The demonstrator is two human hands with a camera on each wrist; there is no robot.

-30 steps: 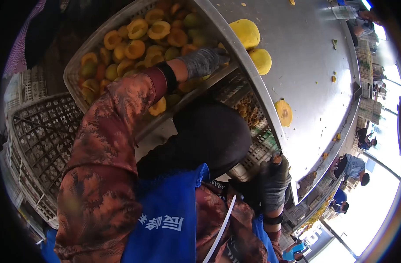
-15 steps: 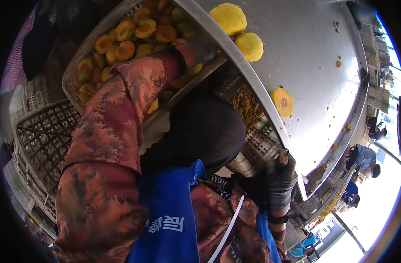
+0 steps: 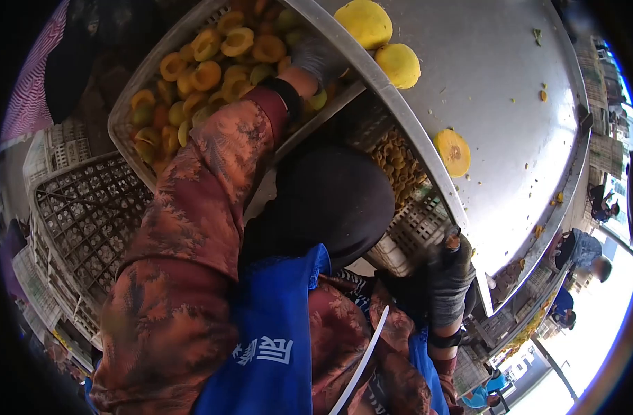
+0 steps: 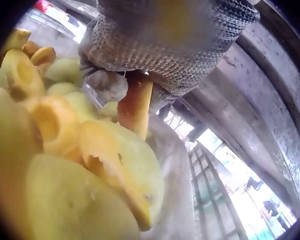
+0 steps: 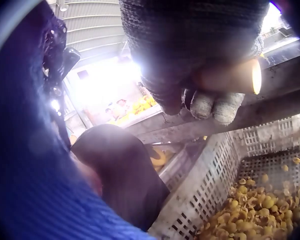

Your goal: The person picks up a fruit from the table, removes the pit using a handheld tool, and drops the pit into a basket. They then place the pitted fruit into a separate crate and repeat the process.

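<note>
In the head view my gloved left hand (image 3: 318, 59), blurred, is over the crate of hollowed fruit halves (image 3: 207, 75), under the table's rim. The left wrist view shows the left hand (image 4: 155, 45) pinching an orange fruit piece (image 4: 135, 107) between thumb and fingers, just above yellow-green halves (image 4: 122, 160). Beside the table's near corner, my gloved right hand (image 3: 449, 280) is curled round a short brown object (image 3: 453, 241). From the right wrist, that hand (image 5: 195, 50) grips the handle-like object (image 5: 230, 77), one pale end sticking out; the rest is hidden.
Two whole yellow fruits (image 3: 398, 66) and a cut fruit (image 3: 453, 153) lie on the metal table (image 3: 496, 90). Below its edge, a white crate (image 5: 192, 202) holds small yellow pieces (image 5: 255, 207). Stacked empty crates (image 3: 91, 221) stand left; several people are in the background.
The left hand has moved a little back over the fruit crate from the table's rim. The right hand keeps its grip. The head view has shifted slightly.
</note>
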